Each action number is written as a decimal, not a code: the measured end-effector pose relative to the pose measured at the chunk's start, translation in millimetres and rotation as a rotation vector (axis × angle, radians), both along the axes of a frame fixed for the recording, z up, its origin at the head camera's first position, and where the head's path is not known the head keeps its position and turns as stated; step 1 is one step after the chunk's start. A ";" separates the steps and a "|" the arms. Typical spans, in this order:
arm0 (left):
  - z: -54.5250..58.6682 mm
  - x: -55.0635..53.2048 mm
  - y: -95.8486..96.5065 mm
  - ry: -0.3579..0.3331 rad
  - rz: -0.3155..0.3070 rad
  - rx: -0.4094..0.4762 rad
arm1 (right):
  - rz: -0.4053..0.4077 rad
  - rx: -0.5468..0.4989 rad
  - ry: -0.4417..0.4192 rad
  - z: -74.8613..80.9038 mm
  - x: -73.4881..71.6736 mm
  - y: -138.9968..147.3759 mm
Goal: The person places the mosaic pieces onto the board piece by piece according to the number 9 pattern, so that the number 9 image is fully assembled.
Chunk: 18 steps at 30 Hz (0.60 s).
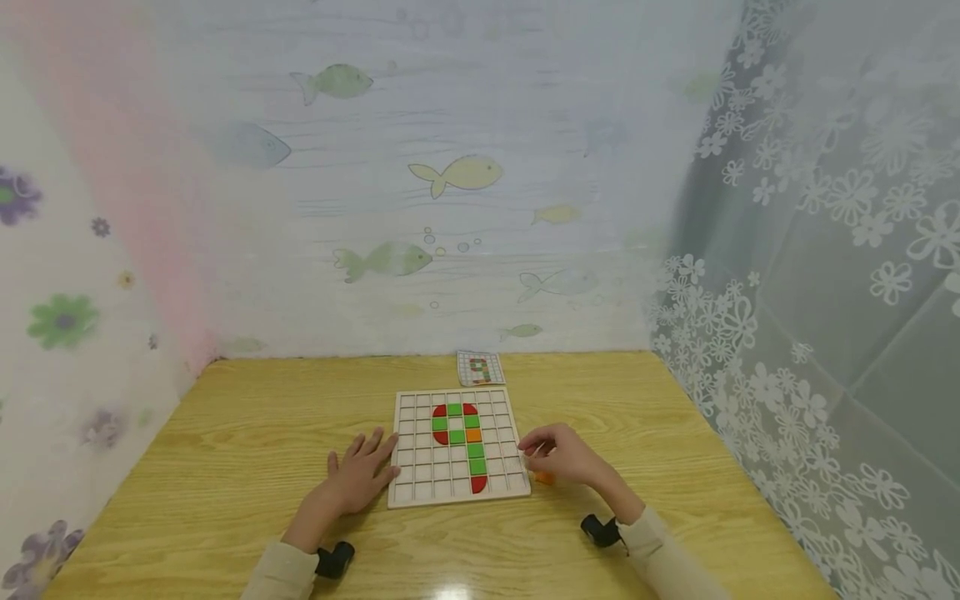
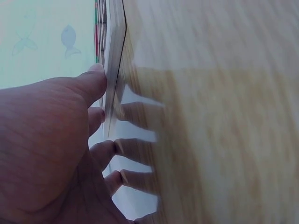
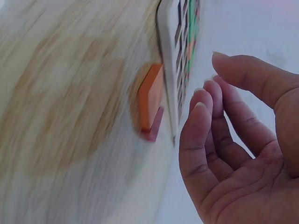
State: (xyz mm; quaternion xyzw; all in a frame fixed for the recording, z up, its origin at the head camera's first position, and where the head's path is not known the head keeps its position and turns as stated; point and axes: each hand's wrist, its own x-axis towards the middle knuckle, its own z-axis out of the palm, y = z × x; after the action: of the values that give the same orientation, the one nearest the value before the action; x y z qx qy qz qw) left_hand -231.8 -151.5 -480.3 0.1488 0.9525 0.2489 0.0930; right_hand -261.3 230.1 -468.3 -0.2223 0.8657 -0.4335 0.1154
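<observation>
A white gridded board (image 1: 420, 475) lies on the table, bearing red rounded pieces (image 1: 478, 484), green square tiles (image 1: 477, 467) and one orange tile (image 1: 473, 435) in a shape like a 9. At the board's left edge rests my left hand (image 1: 358, 477), fingers spread, with thumb and fingertip touching the rim. My right hand (image 1: 567, 455) hovers by the right edge, fingers loosely bent. The right wrist view shows a gap between its thumb and fingers, with nothing held. Below it on the table lie an orange block (image 3: 152, 95) and a dark red piece (image 3: 157, 125), close beside the board.
Behind the board, a small card (image 1: 490, 377) printed with a similar 9 pattern lies near the back of the wooden table (image 1: 285, 417). A wall (image 1: 480, 300) with fish drawings rises behind it. A flowered curtain (image 1: 787, 400) hangs at the right.
</observation>
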 end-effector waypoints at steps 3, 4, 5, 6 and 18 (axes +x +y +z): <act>0.6 0.3 0.3 0.000 0.002 0.000 | -0.013 0.000 0.028 -3.3 0.3 10.5; 0.6 0.1 0.3 0.001 0.002 -0.001 | -0.018 0.003 0.030 -3.9 0.4 13.2; 0.4 -0.1 0.2 0.002 0.002 -0.003 | -0.021 0.008 0.032 -4.5 0.7 15.5; -0.1 -0.5 -0.1 0.003 0.001 -0.006 | -0.020 0.012 0.033 -4.9 1.2 17.4; -3.7 -2.5 -1.4 0.003 0.002 -0.007 | -0.043 0.077 -0.005 -6.4 8.5 26.4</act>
State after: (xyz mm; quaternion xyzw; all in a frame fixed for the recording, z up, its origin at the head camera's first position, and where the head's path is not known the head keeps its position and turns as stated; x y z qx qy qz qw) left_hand -234.3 -152.9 -484.0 0.1478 0.9538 0.2452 0.0916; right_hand -252.8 256.6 -474.8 -0.1981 0.8861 -0.4025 0.1166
